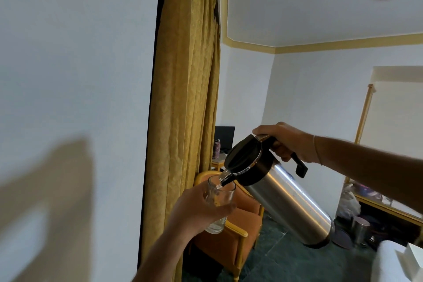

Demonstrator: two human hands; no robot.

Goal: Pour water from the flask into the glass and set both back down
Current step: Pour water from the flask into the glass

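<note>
My right hand (288,142) grips the black handle of a steel flask (288,201) with a black top, held in the air and tipped steeply down to the left. Its spout rests just over the rim of a clear glass (220,192), and a thin stream of water runs into it. My left hand (196,208) is wrapped around the glass from the near side and hides its middle; the thick base shows below my fingers. Both things are held up in mid-air, in front of a curtain and a chair.
A gold curtain (183,98) hangs just left of the glass, beside a white wall (68,75). An orange armchair (231,236) with a yellow frame stands below my hands. A glass-topped table (389,208) is at the right, and white furniture (393,263) at the lower right.
</note>
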